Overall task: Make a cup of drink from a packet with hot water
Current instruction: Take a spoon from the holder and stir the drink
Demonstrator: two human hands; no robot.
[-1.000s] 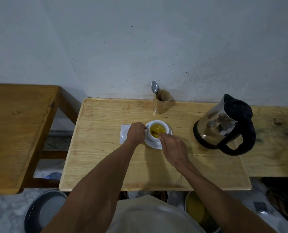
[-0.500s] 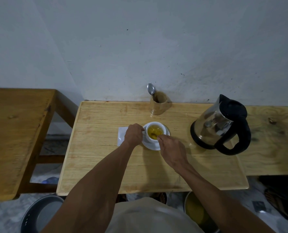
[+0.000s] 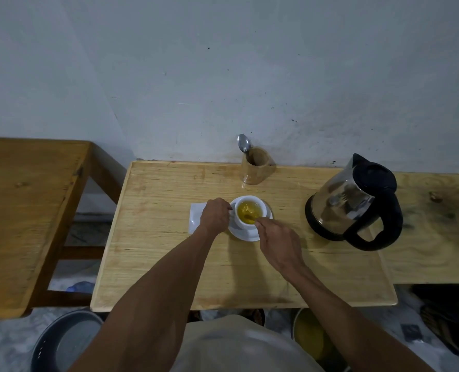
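Observation:
A white cup point(image 3: 249, 226) of yellow liquid stands on a white saucer point(image 3: 245, 235) in the middle of the light wooden table point(image 3: 169, 264). My left hand point(image 3: 215, 216) grips the cup's handle on its left side. At the cup's right rim, my right hand point(image 3: 279, 244) pinches a spoon point(image 3: 250, 217) whose bowl sits in the liquid. A white packet point(image 3: 196, 217) lies flat on the table, partly under my left hand.
A steel kettle point(image 3: 351, 208) with a black handle stands to the right. A wooden holder point(image 3: 255, 167) with a spoon point(image 3: 243, 143) sits by the wall. A darker wooden table point(image 3: 21, 210) is at the left. Basins point(image 3: 64, 342) lie on the floor.
My right hand has shifted slightly around the cup's rim with the spoon in the liquid. My left hand stays on the handle. My head has tilted a little.

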